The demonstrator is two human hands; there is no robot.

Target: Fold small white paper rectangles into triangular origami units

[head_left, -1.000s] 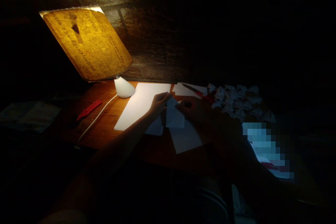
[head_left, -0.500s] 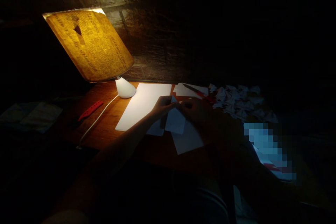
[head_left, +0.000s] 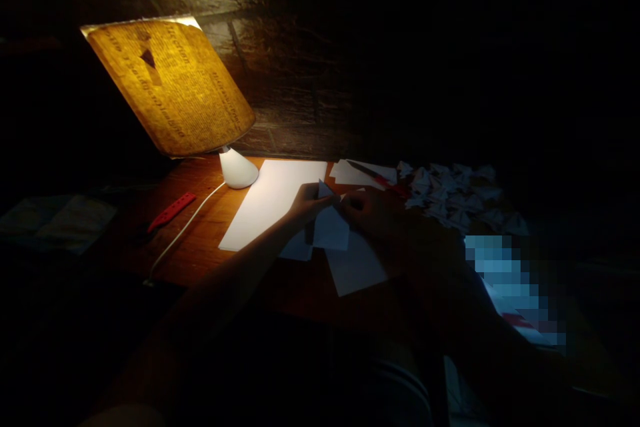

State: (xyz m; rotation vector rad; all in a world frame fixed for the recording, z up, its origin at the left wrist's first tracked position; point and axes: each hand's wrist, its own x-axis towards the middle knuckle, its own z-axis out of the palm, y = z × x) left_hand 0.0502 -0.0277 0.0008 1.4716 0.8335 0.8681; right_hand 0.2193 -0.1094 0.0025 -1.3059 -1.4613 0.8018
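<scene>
Between my two hands is a small piece of white paper (head_left: 332, 230), raised over the table with a pointed corner sticking up. My left hand (head_left: 310, 203) pinches it from the left, thumb across its upper part. From the right, my right hand (head_left: 367, 208) is closed on its upper edge, fingers curled and mostly in shadow. Under it a loose white sheet (head_left: 353, 270) lies near the table's front edge. Beside my left forearm rests a larger stack of white paper (head_left: 273, 203), brightly lit.
A lamp with a yellow printed shade (head_left: 173, 90) and white base (head_left: 239, 169) stands back left, its cord (head_left: 187, 227) trailing forward. A red-handled cutter (head_left: 173, 210) lies left. Folded paper pieces (head_left: 450, 197) cover the back right, beside paper slips (head_left: 363, 172) and a red-handled tool (head_left: 383, 179). A bright pixelated patch is at right.
The paper in my hands has tilted, and its pointed top corner has shifted slightly left and up. Both hands keep their grip in nearly the same place.
</scene>
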